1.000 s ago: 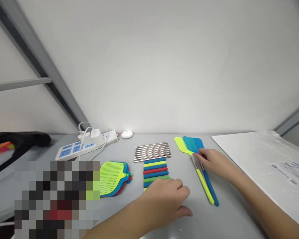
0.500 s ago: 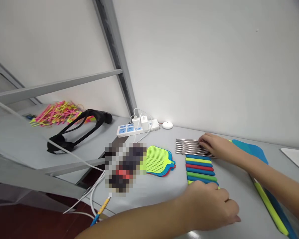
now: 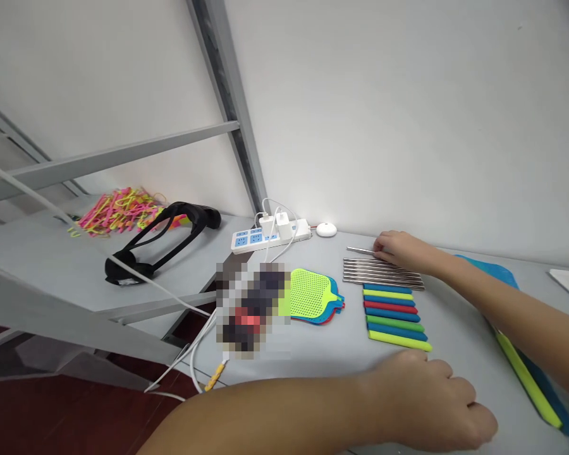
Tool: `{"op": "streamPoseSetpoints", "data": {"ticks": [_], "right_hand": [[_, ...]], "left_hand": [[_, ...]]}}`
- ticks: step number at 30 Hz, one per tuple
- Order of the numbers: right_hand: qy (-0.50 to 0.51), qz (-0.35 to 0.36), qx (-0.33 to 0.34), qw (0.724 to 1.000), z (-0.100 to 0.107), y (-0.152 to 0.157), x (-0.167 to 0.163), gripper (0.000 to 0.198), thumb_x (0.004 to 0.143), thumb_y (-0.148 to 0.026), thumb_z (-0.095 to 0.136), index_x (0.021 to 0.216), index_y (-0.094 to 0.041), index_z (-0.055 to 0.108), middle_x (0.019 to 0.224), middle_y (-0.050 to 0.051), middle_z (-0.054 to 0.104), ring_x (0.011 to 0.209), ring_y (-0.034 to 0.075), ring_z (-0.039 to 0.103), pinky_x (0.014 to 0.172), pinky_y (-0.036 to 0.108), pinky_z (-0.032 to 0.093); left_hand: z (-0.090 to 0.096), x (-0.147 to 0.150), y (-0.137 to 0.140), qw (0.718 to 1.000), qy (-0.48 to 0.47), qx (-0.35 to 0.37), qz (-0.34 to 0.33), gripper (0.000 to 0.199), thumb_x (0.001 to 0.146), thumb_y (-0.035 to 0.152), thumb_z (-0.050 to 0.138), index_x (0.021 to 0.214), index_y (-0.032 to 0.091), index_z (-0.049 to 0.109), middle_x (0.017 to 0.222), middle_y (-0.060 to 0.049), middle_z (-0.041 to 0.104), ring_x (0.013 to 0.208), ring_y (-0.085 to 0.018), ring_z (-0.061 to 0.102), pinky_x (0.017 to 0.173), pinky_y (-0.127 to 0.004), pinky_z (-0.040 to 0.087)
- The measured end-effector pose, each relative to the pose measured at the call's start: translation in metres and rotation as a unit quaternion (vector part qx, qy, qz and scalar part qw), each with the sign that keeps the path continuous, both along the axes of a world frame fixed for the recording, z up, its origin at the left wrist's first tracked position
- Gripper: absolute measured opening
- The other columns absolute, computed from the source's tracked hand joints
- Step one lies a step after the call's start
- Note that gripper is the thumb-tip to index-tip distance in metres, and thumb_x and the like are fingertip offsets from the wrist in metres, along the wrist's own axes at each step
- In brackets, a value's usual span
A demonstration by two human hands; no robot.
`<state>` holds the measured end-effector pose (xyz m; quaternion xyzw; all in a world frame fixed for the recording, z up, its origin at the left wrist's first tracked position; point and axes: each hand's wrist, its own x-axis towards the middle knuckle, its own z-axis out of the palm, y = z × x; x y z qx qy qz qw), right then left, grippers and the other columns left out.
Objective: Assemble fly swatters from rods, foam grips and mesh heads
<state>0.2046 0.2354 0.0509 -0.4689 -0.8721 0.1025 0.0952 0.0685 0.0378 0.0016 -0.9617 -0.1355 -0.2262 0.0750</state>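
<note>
My right hand (image 3: 401, 251) reaches in from the right, fingers pinched on a thin metal tube (image 3: 359, 251) lying behind the others. Just in front of it, several shiny metal tubes (image 3: 382, 274) lie side by side. Nearer to me is a row of coloured handle sleeves (image 3: 392, 318) in blue, yellow, red and green. My left hand (image 3: 436, 404) is closed, knuckles up, at the near side of the sleeves; its fingertips are hidden. Left of the rows sits a stack of fly swatter heads (image 3: 310, 294), yellow-green on top with blue and red below.
Under my right forearm lie a blue swatter head (image 3: 495, 272) and a yellow-green handle (image 3: 528, 382). A power strip (image 3: 270, 236), a white round device (image 3: 326, 230) and cables are at the back. Left stand a metal frame (image 3: 171, 146), a black headset-like strap (image 3: 161, 243) and a colourful pile (image 3: 123, 212).
One metal tube now lies apart behind the row, under my right hand's fingers. My left hand has shifted right and away from the sleeves, uncovering the nearest one. The view has shifted slightly.
</note>
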Motion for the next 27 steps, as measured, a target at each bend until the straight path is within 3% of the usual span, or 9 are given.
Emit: {"op": "streamPoseSetpoints", "data": {"ticks": [3, 6, 9, 12, 15, 18, 19, 22, 27], "right_hand": [[0.027, -0.058, 0.048, 0.997, 0.013, -0.016, 0.004, 0.026, 0.093, -0.037, 0.041, 0.097, -0.020, 0.061, 0.091, 0.010, 0.069, 0.079, 0.026, 0.063, 0.068, 0.037, 0.046], [0.067, -0.112, 0.095, 0.987, 0.029, -0.051, 0.012, 0.027, 0.098, -0.039, 0.035, 0.111, -0.021, 0.050, 0.098, 0.010, 0.067, 0.077, 0.023, 0.063, 0.064, 0.034, 0.046], [0.163, -0.129, 0.173, 0.963, 0.036, -0.095, 0.024, 0.018, 0.097, -0.037, 0.041, 0.107, -0.024, 0.047, 0.095, 0.007, 0.064, 0.072, 0.019, 0.062, 0.060, 0.031, 0.045], [0.213, -0.134, 0.236, 0.939, 0.030, -0.135, 0.040, 0.013, 0.094, -0.031, 0.048, 0.104, -0.025, 0.046, 0.084, 0.002, 0.060, 0.064, 0.017, 0.060, 0.055, 0.029, 0.044], [0.234, -0.152, 0.272, 0.921, 0.017, -0.162, 0.058, 0.014, 0.091, -0.027, 0.052, 0.103, -0.025, 0.047, 0.070, -0.002, 0.055, 0.050, 0.014, 0.051, 0.048, 0.028, 0.038], [0.262, -0.190, 0.261, 0.910, 0.006, -0.175, 0.075, 0.012, 0.088, -0.028, 0.056, 0.097, -0.025, 0.049, 0.064, -0.004, 0.052, 0.047, 0.014, 0.046, 0.045, 0.028, 0.034], [0.294, -0.209, 0.245, 0.900, 0.005, -0.177, 0.079, 0.011, 0.087, -0.028, 0.058, 0.093, -0.025, 0.050, 0.062, -0.004, 0.051, 0.047, 0.014, 0.045, 0.046, 0.028, 0.033], [0.429, -0.252, 0.186, 0.847, 0.006, -0.175, 0.083, 0.023, 0.090, -0.035, 0.056, 0.074, -0.024, 0.045, 0.057, -0.005, 0.042, 0.049, 0.013, 0.038, 0.047, 0.028, 0.030], [0.564, -0.254, 0.108, 0.779, 0.014, -0.166, 0.079, 0.044, 0.097, -0.046, 0.046, 0.063, -0.024, 0.029, 0.054, -0.007, 0.027, 0.048, 0.011, 0.026, 0.044, 0.027, 0.024]], "left_hand": [[0.003, -0.003, 0.002, 1.000, -0.018, 0.014, 0.004, 0.011, 0.079, 0.016, 0.059, 0.069, 0.019, 0.057, 0.072, -0.004, 0.053, 0.063, -0.015, 0.046, 0.055, -0.031, 0.026], [0.012, -0.006, 0.000, 0.998, -0.028, 0.033, 0.038, 0.009, 0.079, 0.011, 0.056, 0.085, 0.017, 0.060, 0.080, -0.005, 0.051, 0.071, -0.018, 0.047, 0.060, -0.035, 0.030], [0.018, -0.009, -0.002, 0.997, -0.015, 0.038, 0.063, 0.017, 0.083, 0.012, 0.053, 0.099, 0.014, 0.059, 0.086, -0.006, 0.051, 0.075, -0.021, 0.047, 0.065, -0.039, 0.033], [0.016, -0.009, -0.001, 0.999, 0.012, 0.033, 0.014, 0.007, 0.083, 0.010, 0.054, 0.086, 0.016, 0.057, 0.079, -0.005, 0.049, 0.070, -0.019, 0.044, 0.059, -0.035, 0.028], [0.014, -0.009, 0.002, 0.998, 0.025, 0.021, -0.049, 0.013, 0.083, 0.008, 0.053, 0.075, 0.018, 0.053, 0.074, -0.003, 0.048, 0.068, -0.017, 0.042, 0.056, -0.033, 0.023], [0.024, -0.016, 0.005, 0.999, 0.044, -0.021, -0.007, 0.006, 0.089, 0.023, 0.054, 0.086, 0.019, 0.056, 0.080, -0.003, 0.052, 0.074, -0.019, 0.045, 0.060, -0.034, 0.028], [0.029, -0.021, 0.005, 0.997, 0.054, -0.049, 0.023, 0.016, 0.090, 0.034, 0.055, 0.095, 0.019, 0.057, 0.086, -0.004, 0.055, 0.080, -0.021, 0.047, 0.064, -0.035, 0.032], [0.044, -0.039, 0.002, 0.981, 0.094, -0.145, 0.091, 0.030, 0.086, 0.035, 0.059, 0.111, 0.019, 0.055, 0.106, -0.007, 0.057, 0.093, -0.024, 0.049, 0.075, -0.037, 0.036], [0.044, -0.057, -0.011, 0.961, 0.088, -0.200, 0.169, 0.010, 0.090, 0.028, 0.050, 0.091, 0.019, 0.055, 0.098, -0.007, 0.058, 0.089, -0.024, 0.050, 0.074, -0.037, 0.035]]}}
